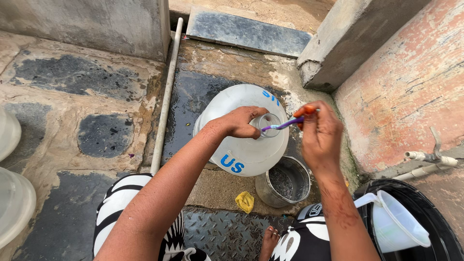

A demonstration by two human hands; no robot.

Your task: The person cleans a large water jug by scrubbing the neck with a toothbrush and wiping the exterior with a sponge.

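Two hands met at the big white plastic water jug: left hand clamped its clear neck, right hand pinched a purple toothbrush lying crosswise, bristles pointing leftward into the opening.

Toothbrush head lost inside the jug's neck, black bucket and perhaps jars cropped at edges.

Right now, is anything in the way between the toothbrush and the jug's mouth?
Nothing visible. The right hand holds the toothbrush, whose tip already reaches the jug's mouth, which the left hand grips.
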